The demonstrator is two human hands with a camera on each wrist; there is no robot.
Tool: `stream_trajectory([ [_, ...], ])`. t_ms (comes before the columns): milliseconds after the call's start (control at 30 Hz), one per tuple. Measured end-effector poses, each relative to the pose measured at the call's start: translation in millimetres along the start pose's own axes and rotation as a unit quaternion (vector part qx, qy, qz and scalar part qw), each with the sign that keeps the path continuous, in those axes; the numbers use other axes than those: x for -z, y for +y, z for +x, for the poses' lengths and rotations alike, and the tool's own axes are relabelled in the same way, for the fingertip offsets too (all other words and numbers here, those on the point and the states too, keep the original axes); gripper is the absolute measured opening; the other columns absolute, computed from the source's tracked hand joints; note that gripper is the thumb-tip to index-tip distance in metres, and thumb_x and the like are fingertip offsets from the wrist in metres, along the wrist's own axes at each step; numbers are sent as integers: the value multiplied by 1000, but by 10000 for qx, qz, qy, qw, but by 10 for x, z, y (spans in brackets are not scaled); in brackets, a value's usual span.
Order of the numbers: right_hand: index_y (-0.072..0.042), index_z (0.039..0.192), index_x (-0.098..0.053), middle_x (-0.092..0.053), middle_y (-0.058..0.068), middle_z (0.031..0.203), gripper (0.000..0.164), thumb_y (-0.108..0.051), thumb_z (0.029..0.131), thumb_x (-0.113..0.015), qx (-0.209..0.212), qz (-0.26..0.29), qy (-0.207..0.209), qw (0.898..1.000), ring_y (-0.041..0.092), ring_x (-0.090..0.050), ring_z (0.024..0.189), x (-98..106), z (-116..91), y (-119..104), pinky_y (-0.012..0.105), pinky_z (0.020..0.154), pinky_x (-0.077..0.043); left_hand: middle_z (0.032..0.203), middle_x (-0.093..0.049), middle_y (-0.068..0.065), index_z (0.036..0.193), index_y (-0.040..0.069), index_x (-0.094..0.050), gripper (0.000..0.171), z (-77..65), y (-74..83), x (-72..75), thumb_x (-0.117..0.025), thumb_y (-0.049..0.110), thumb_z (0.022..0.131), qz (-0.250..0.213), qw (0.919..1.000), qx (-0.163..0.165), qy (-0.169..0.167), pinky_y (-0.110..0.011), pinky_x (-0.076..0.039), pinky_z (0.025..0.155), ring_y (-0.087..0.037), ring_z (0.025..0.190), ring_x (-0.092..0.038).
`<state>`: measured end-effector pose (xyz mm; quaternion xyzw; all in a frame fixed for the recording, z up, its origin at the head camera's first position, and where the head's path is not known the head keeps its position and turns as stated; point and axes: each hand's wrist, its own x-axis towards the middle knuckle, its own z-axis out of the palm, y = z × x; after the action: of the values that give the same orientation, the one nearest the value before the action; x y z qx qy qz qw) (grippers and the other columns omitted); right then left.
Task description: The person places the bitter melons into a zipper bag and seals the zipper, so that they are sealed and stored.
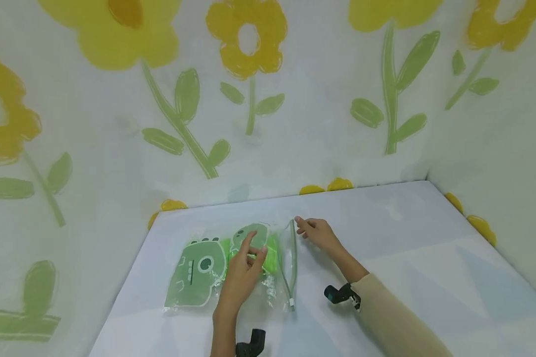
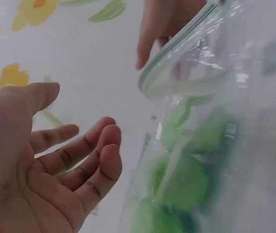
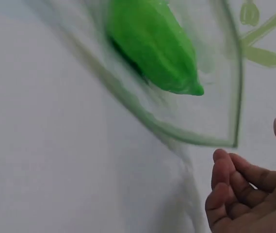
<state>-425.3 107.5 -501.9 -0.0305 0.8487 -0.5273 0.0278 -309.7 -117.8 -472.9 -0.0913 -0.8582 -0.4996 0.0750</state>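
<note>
A clear zip bag (image 1: 271, 287) with green cartoon faces printed on it lies on the table. Its green-edged mouth gapes on the right, and a white slider (image 1: 292, 301) sits at the near end. Bright green, lemon-shaped things (image 3: 152, 46) show through the plastic. My left hand (image 1: 243, 272) hovers over the bag's middle in the head view; its fingers are loosely bent and hold nothing in the left wrist view. Close to the far corner of the mouth is my right hand (image 1: 319, 233), fingers relaxed, with a small gap to the bag in the right wrist view.
The bag rests on a pale table (image 1: 384, 238) with faint triangle shapes. Behind it and at the sides rises a white covering (image 1: 312, 124) with yellow flowers. A black wrist camera (image 1: 337, 294) sits on the right wrist, another (image 1: 252, 343) on the left.
</note>
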Motion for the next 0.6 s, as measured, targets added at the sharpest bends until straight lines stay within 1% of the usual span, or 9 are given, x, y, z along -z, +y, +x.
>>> stream_trajectory([
  [67, -2, 110, -73, -72, 4, 94, 65, -62, 96, -53, -97, 14, -113, 9999, 19, -65, 88, -29, 74, -13, 35, 77, -51, 100, -67, -3, 142, 13, -54, 45, -171, -30, -13, -56, 36, 103, -102, 9999, 93, 101, -29, -53, 65, -20, 76, -67],
  [133, -1, 109, -73, -71, 5, 91, 65, -61, 96, -53, -145, -103, -152, 9997, 20, -64, 85, -63, 130, -26, 35, 74, -51, 92, -69, -4, 126, 9, -65, 34, -348, -51, -41, -59, 31, 102, -291, 9992, 267, -58, -27, -53, 64, -17, 73, -66],
  [200, 0, 109, -73, -71, 6, 89, 62, -58, 97, -55, -123, -309, -113, 9994, 20, -64, 82, -85, 174, -38, 34, 72, -51, 84, -68, -3, 108, 8, -72, 25, -491, -65, -81, -61, 29, 101, -529, 9957, 536, -544, -25, -52, 61, -14, 67, -64],
  [233, 1, 108, -73, -71, 6, 88, 60, -55, 97, -56, -120, -405, -86, 9991, 20, -63, 80, -88, 193, -39, 34, 71, -51, 80, -68, -2, 100, 7, -74, 25, -552, -71, -104, -62, 29, 100, -685, 9911, 736, -875, -25, -51, 59, -12, 65, -62],
  [267, 2, 108, -73, -71, 6, 88, 57, -52, 98, -57, -105, -500, -67, 9987, 20, -63, 79, -90, 212, -35, 34, 70, -51, 77, -67, -2, 95, 7, -74, 26, -607, -74, -127, -62, 30, 100, -837, 9844, 941, -1231, -25, -50, 57, -11, 63, -61],
  [333, 3, 106, -73, -70, 7, 87, 50, -45, 98, -60, -95, -583, -110, 9982, 20, -62, 78, -89, 243, -25, 33, 69, -50, 72, -66, -2, 88, 5, -74, 32, -688, -82, -179, -61, 31, 100, -1156, 9656, 1373, -1881, -24, -49, 55, -10, 59, -59],
  [400, 3, 106, -73, -70, 7, 87, 42, -37, 98, -63, -131, -524, -209, 9983, 19, -62, 77, -82, 262, -10, 32, 69, -49, 68, -66, -2, 82, 3, -74, 38, -740, -100, -242, -61, 33, 100, -1363, 9478, 1757, -2286, -23, -49, 54, -10, 56, -58],
  [500, 3, 106, -73, -69, 6, 86, 32, -27, 97, -65, -184, -317, -316, 9988, 18, -63, 76, -66, 280, 4, 30, 67, -48, 68, -67, -5, 83, 0, -74, 41, -769, -107, -328, -60, 35, 100, -1674, 9276, 2113, -2585, -23, -51, 56, -10, 57, -60],
  [600, 3, 105, -73, -69, 7, 86, 29, -24, 97, -65, -265, 33, -241, 9994, 18, -63, 77, -31, 299, -11, 29, 66, -47, 73, -69, -7, 94, -1, -75, 38, -758, -67, -419, -60, 33, 100, -1978, 9169, 2211, -2670, -25, -55, 59, -11, 60, -63],
])
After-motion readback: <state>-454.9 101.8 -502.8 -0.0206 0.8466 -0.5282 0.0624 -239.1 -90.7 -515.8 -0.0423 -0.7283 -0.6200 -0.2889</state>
